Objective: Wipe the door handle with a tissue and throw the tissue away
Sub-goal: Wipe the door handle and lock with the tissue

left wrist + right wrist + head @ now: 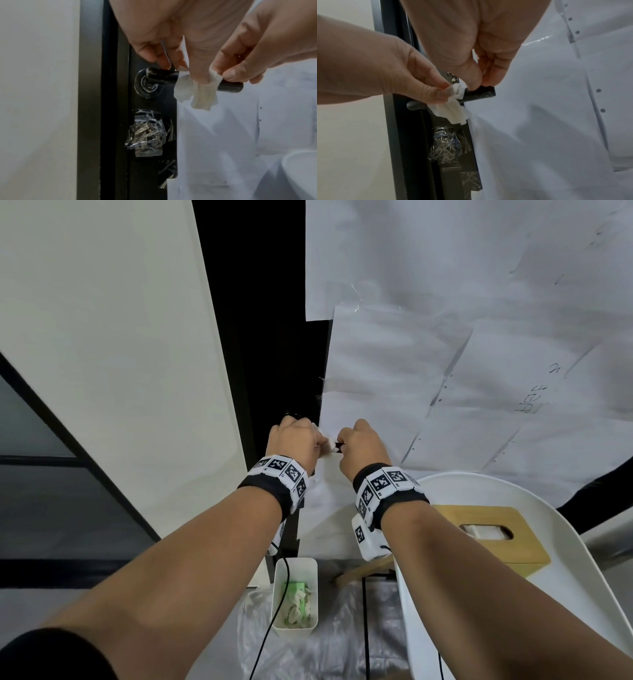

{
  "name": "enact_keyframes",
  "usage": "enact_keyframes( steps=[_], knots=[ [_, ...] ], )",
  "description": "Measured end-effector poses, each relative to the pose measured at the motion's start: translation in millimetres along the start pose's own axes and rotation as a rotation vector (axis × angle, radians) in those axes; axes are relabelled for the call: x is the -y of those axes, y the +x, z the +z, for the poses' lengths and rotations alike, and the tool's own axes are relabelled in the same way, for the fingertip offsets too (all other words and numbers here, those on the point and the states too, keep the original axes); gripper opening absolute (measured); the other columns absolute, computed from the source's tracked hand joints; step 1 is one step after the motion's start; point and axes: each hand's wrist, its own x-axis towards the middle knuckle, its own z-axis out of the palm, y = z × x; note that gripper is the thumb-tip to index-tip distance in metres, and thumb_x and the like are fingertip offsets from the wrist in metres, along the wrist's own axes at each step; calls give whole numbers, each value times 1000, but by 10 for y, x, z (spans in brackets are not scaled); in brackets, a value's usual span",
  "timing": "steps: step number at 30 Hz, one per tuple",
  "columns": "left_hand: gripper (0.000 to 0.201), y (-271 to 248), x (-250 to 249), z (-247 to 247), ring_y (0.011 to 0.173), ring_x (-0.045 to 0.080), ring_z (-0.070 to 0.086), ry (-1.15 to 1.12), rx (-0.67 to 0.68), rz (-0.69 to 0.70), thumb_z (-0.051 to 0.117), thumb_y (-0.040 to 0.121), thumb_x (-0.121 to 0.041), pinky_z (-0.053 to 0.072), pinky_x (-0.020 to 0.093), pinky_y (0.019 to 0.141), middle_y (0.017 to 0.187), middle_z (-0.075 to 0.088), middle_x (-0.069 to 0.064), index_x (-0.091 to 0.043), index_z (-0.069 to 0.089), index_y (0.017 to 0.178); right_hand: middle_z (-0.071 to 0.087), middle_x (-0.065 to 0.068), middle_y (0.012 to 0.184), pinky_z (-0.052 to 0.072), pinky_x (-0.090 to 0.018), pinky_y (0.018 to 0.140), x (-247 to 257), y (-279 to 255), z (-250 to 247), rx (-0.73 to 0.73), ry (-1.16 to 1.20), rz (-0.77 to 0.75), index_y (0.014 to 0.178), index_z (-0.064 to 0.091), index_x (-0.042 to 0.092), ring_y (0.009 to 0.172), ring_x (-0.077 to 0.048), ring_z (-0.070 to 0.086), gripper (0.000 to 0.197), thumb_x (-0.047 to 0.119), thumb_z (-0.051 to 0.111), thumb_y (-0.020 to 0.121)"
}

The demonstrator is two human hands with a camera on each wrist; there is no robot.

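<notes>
Nearest, at six o'clock in the head view, a white rectangular plastic bin point(296, 594) stands on a crinkled clear plastic sheet point(346, 631) over the floor, with crumpled tissues and something green inside. At four o'clock a white moulded plastic chair point(561, 594) carries a pale wooden tissue box point(493, 539) with a tissue showing in its slot.

Farther on, both forearms reach toward twelve o'clock, each wrist wearing a band of black-and-white markers. The left hand point(295, 441) curls its fingers around a crumpled white paper tissue point(195, 90), which is draped over the middle of the black metal lever door handle point(163, 77). The right hand point(363, 444) pinches the handle's free end between thumb and fingertips, just beside the tissue.

Beyond, the black door point(260, 313) is covered with taped white paper sheets point(445, 344); crinkled clear tape point(147, 134) sits below the handle. A white wall point(113, 344) lies at ten o'clock.
</notes>
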Motion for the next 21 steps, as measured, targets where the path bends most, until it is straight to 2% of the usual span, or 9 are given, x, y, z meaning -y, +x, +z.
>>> enact_keyframes(
  steps=[1, 3, 5, 8, 10, 13, 17, 21],
  knots=[
    [15, -8, 21, -15, 103, 20, 45, 21, 6, 16, 57, 90, -35, 24, 28, 77, 90, 47, -13, -36, 72, 92, 46, -13, 107, 53, -40, 75, 0, 5, 2, 8, -11, -4, 102, 62, 4, 88, -33, 55, 21, -1, 52, 84],
    [17, -29, 101, -59, 101, 19, 43, 41, 28, 9, 53, 92, -38, 26, 29, 78, 97, 53, -12, -37, 70, 93, 45, -13, 108, 53, -40, 75, 16, 13, -7, 24, -36, -7, 101, 62, 3, 88, -32, 54, 19, 0, 52, 85],
    [19, -58, 230, -81, 103, 20, 43, 35, 38, -28, 53, 93, -36, 34, 32, 84, 109, 56, -6, -36, 71, 102, 45, -13, 108, 52, -39, 74, 45, 14, -24, 29, -58, -8, 99, 62, 2, 88, -31, 53, 19, -1, 51, 85],
    [22, -85, 349, -129, 106, 24, 52, -12, 47, -88, 53, 94, -24, 45, 35, 89, 114, 59, 2, -23, 72, 106, 44, -13, 108, 50, -37, 73, 100, 14, -44, 41, -79, -15, 96, 60, 0, 90, -31, 52, 19, -5, 49, 82],
    [22, -87, 356, -174, 103, 26, 59, -75, 60, -143, 52, 93, -21, 50, 36, 86, 111, 64, 6, -18, 71, 102, 44, -13, 109, 47, -34, 70, 129, 29, -55, 55, -84, -12, 95, 60, 0, 89, -30, 51, 16, -4, 50, 83],
    [24, -88, 334, -215, 96, 26, 64, -83, 60, -218, 47, 95, -24, 51, 36, 81, 102, 69, 8, -15, 69, 101, 45, -12, 109, 42, -32, 67, 146, 51, -53, 60, -85, 2, 95, 61, 2, 82, -26, 46, 11, 2, 54, 86],
    [36, -21, 282, -212, 88, 28, 66, -72, 147, -351, 40, 98, -25, 55, 35, 76, 91, 70, 12, -4, 69, 95, 45, -12, 109, 41, -32, 67, 136, 47, -45, 52, -98, -18, 98, 60, 1, 86, -29, 50, 13, 4, 53, 88],
    [37, 91, 280, -151, 73, 27, 64, -164, 149, -467, 48, 94, -30, 51, 30, 61, 73, 62, 11, -2, 68, 81, 45, -12, 108, 40, -31, 66, 114, 58, -42, 52, -93, -24, 96, 59, 1, 77, -25, 43, 11, 3, 52, 88]
  ],
)
